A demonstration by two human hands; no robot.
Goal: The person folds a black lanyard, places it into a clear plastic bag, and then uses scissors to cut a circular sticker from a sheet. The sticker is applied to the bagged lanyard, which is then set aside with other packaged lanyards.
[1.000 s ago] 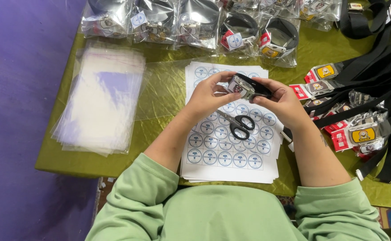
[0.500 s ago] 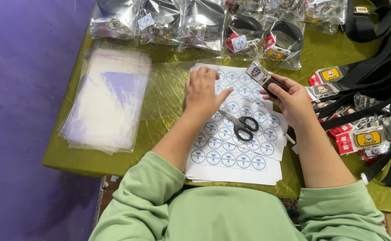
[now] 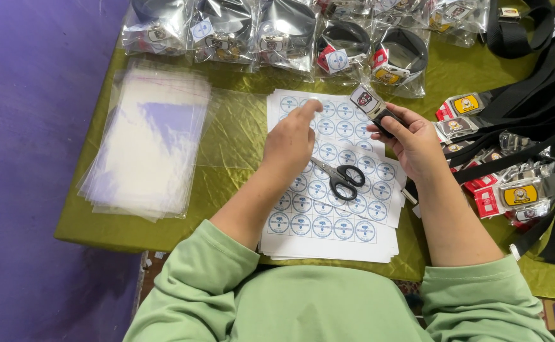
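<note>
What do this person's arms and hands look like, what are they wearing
Both arms wear light green long sleeves, pushed up so the forearms are bare. The left hand and right hand are bare: no gloves, and no rings, watch or bracelets that can be seen. The sleeves are plain, with soft gathered cuffs.

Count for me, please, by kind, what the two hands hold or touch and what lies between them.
Belt buckle, in the right hand: 1
Stack of sticker sheets, touched by the left hand: 1
Scissors: 1
Total: 3
</note>
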